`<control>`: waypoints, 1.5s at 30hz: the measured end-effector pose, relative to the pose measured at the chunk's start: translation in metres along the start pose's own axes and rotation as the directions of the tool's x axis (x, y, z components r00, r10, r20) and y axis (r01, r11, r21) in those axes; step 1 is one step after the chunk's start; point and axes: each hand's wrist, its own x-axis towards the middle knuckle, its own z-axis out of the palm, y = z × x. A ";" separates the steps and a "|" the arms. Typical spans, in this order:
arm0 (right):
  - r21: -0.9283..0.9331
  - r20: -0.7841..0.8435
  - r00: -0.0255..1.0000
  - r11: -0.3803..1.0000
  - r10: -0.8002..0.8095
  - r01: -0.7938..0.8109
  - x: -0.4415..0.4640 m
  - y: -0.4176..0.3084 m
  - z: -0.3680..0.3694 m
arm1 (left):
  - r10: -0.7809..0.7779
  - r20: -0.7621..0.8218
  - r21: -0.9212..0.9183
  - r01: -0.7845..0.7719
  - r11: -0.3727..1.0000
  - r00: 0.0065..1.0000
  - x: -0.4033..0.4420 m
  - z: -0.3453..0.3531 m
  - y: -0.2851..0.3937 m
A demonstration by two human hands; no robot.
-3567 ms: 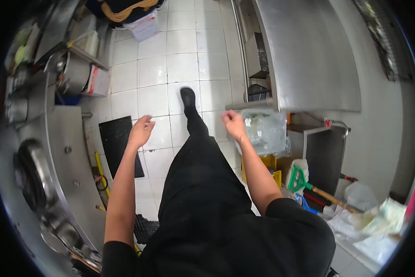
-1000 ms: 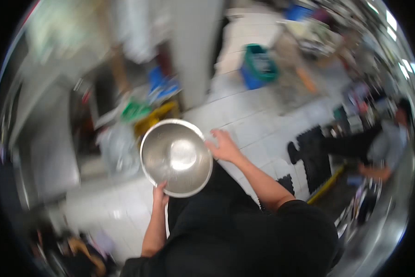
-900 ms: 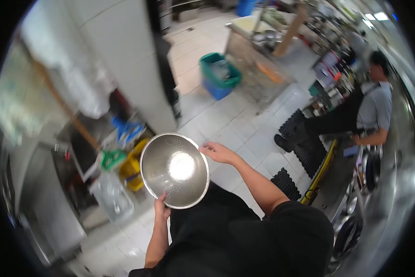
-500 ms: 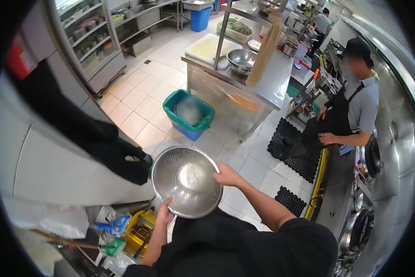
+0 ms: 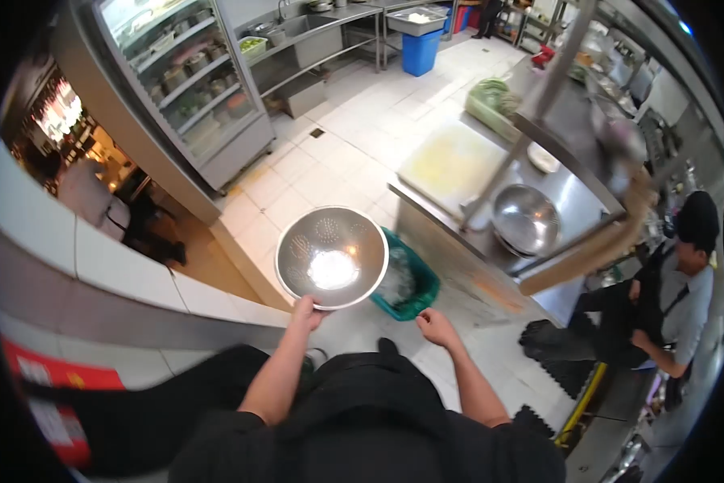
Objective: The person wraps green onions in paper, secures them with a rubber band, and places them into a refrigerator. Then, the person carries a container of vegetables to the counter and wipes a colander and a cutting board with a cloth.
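A round steel colander with small holes hangs in front of my body. My left hand grips its near rim from below. To the right of the colander, my right hand is closed and touches nothing that I can see; whether it holds anything small is hidden. Just beyond the hands, partly behind the colander, stands a green-lined bin with clear plastic in it.
A steel counter at the right bears a cutting board and a steel bowl. A co-worker stands at far right. At left are a glass-door fridge, a low wall and another person.
Earlier both hands held the colander; my right hand has let go and moved away to the right. The view has turned toward the fridge and counter, and the bin is now nearer.
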 end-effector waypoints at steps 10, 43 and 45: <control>-0.101 0.461 0.794 0.866 -0.396 0.490 0.284 -0.245 0.072 | 0.042 -0.340 -0.191 -0.113 0.975 0.940 0.107 -0.046 0.178; -0.088 -0.064 0.979 0.978 -0.194 0.188 0.883 -0.416 -0.224 | -0.129 0.319 0.742 -0.163 0.651 0.939 0.700 0.500 0.620; -0.206 -0.103 0.994 0.979 -0.033 0.011 0.938 -0.394 -0.260 | -0.215 0.660 0.718 -0.520 0.462 0.720 0.730 0.501 0.628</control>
